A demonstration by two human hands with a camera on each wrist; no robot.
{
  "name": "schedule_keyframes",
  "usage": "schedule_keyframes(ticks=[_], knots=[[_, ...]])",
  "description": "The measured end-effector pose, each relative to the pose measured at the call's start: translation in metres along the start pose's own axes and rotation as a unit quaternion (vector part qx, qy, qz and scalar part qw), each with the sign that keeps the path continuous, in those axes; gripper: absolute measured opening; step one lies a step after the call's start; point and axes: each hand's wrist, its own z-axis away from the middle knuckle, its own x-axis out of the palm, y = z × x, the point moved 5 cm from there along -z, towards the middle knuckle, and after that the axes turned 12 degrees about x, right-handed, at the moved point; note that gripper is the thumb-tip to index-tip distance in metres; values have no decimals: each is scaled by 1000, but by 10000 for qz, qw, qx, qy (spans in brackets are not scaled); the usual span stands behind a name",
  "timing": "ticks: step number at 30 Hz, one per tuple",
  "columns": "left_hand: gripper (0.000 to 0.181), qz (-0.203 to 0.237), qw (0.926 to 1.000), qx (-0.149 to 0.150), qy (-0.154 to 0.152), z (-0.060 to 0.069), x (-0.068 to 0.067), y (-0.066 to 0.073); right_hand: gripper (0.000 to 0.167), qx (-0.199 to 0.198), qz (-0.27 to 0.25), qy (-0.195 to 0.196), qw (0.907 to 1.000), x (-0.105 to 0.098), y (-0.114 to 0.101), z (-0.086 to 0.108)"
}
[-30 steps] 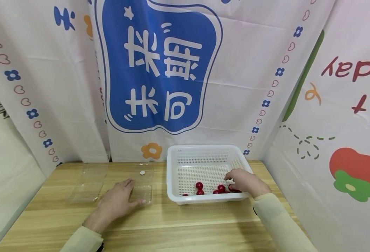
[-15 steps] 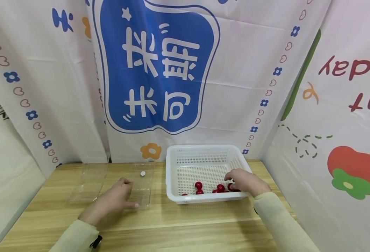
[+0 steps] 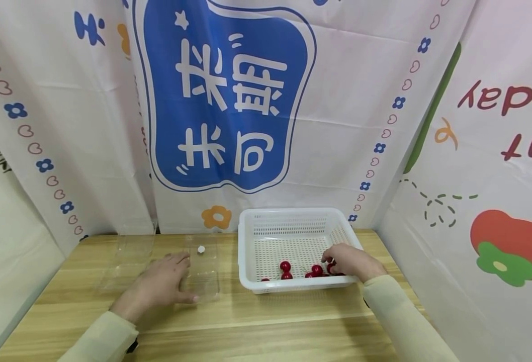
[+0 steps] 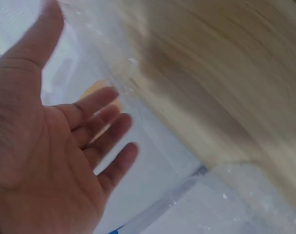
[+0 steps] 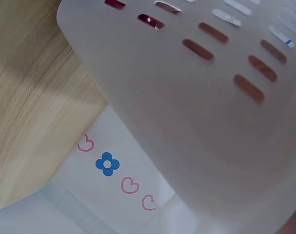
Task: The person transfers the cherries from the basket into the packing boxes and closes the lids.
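My left hand (image 3: 162, 284) is held over the wooden table with fingers relaxed and spread, beside a clear plastic clamshell box (image 3: 204, 286) with a white round sticker. In the left wrist view its palm and fingers (image 4: 121, 126) hold nothing. My right hand (image 3: 349, 261) reaches over the right side of a white perforated basket (image 3: 288, 285), its fingers loosely bent. Close beneath those fingers lie several red cherries (image 3: 317, 270); the tips are partly hidden. In the right wrist view the basket wall (image 5: 152, 87) blocks most of the hand, with skin and red showing through the slots.
Another clear plastic box with its lid raised (image 3: 127, 266) stands left of the left hand. A printed cloth (image 3: 230, 100) hangs behind the table (image 3: 248, 327) and along the right side.
My left hand has drawn slightly left from the sticker box, its fingers bending and then spreading again. The box has shifted slightly. The right hand stays almost still in the basket.
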Motion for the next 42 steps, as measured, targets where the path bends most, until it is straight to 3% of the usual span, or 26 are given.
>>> schedule_keyframes(ticks=[3, 8, 19, 24, 33, 42], knots=[[117, -339, 9993, 160, -35, -1, 1, 0, 24, 57, -95, -51, 9999, 1, 1, -1], [113, -588, 9960, 654, -182, 0, 1, 1, 24, 128, -240, -129, 9995, 4, 2, -2], [100, -456, 9900, 1305, -279, -5, 4, 3, 23, -6, -39, -118, 9999, 1, 0, -2], [96, -333, 9865, 1524, -507, -8, 5, 5, 21, 103, -87, -179, 9997, 2, 2, -4], [100, 249, 9855, 1376, -965, -10, 6, 4, 19, 201, -265, -261, 9991, 6, 5, -7], [102, 720, 9871, 1040, -980, -10, 7, 6, 19, 42, -362, -304, 9989, 8, 4, -9]])
